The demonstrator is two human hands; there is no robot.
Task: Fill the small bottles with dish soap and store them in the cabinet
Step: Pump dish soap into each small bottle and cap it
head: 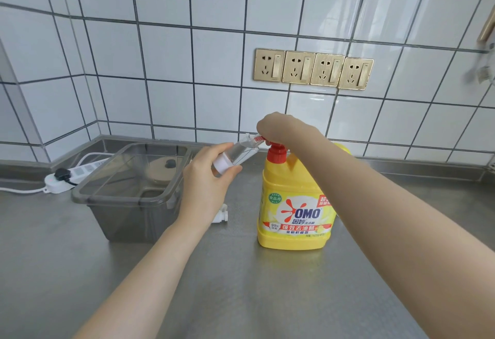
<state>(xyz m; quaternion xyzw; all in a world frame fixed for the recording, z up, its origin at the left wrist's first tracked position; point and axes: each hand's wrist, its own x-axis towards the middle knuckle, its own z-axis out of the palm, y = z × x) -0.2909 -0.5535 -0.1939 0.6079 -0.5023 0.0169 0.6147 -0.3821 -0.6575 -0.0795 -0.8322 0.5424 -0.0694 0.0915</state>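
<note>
Over steel counter, right hand presses pump

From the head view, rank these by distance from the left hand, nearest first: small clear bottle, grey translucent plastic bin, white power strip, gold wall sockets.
1. Small clear bottle: gripped in the left hand, tilted toward the red pump.
2. Grey translucent plastic bin: just left of the hand, on the steel counter.
3. White power strip: behind the bin, far left.
4. Gold wall sockets: up on the tiled wall, to the right.
</note>
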